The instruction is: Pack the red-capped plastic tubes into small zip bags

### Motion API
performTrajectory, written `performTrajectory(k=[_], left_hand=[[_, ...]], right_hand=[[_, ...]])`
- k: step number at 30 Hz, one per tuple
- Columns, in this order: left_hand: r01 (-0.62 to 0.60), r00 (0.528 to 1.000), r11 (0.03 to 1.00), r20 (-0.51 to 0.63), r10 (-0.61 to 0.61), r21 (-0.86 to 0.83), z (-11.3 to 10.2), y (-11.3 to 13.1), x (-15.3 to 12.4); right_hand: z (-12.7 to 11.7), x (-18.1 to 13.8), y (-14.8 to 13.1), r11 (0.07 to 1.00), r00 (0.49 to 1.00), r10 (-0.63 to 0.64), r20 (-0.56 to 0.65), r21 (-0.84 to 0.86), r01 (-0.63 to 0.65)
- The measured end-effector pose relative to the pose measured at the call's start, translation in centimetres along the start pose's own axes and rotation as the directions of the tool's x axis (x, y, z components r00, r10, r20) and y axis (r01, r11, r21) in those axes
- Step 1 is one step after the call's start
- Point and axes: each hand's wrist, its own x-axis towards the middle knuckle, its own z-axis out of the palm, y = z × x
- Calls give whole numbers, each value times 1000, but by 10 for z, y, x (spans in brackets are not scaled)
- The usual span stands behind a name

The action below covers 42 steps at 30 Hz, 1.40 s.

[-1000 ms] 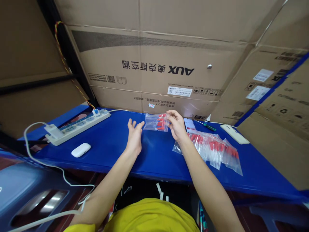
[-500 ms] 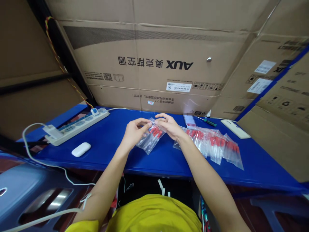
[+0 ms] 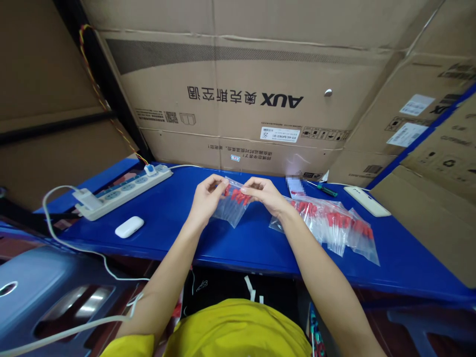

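The likeliest slip, as I judge it, is at the mouth of the small clear bag [image 3: 232, 206]: both hands pinch only its thin top edge, so if either pinch loosens or the two pull unevenly, the film could slide out and the red-capped pieces [image 3: 238, 196] inside could tip onto the blue surface [image 3: 178, 223] or roll off its near edge, which lies just below the bag in the frame. The left hand [image 3: 206, 201] is curled nearly closed, thumb and forefinger nipping the bag's upper left corner; the right hand [image 3: 262, 193] is likewise nearly closed, its fingertips gripping the upper right corner. The bag sits at the centre of the frame, strung between the two hands and hanging down from them, its lower end close to or resting on the surface; which one cannot be told. Right of centre, just beside the right wrist, a heap of similar filled bags [image 3: 334, 225] lies close enough that a sweeping forearm could shove it. At left, well apart, sit a white case [image 3: 129, 226] and a power strip [image 3: 124, 191].
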Motion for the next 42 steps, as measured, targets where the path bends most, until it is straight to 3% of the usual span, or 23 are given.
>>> performTrajectory(k=[7, 14, 19, 22, 25, 33, 36, 42], left_hand=[[-123, 991, 992, 42, 124, -11, 0, 2, -1], [-9, 999, 996, 52, 14, -89, 4, 5, -3], [-4, 1000, 994, 19, 6, -105, 5, 5, -3], [-13, 1000, 996, 14, 14, -90, 4, 3, -3], [11, 1000, 995, 2, -11, -98, 4, 2, -3], [-36, 999, 999, 20, 37, -40, 4, 1, -3], [-80, 996, 997, 26, 80, -10, 4, 0, -3], [-92, 995, 996, 34, 92, 5, 3, -2, -3]], right_hand=[[-1, -2, -7, 999, 1000, -10, -4, 31, 10], [0, -4, -10, 994, 995, -102, -20, -49, 101], [2, -3, -9, 964, 975, -210, -73, -179, 195], [4, -2, -7, 887, 922, -373, -105, -332, 321], [8, -3, -5, 761, 861, -505, -58, -501, 412], [17, -7, -5, 544, 739, -673, -21, -692, 475], [19, -6, -5, 563, 743, -670, -13, -661, 496], [19, -5, -7, 680, 809, -582, -79, -592, 432]])
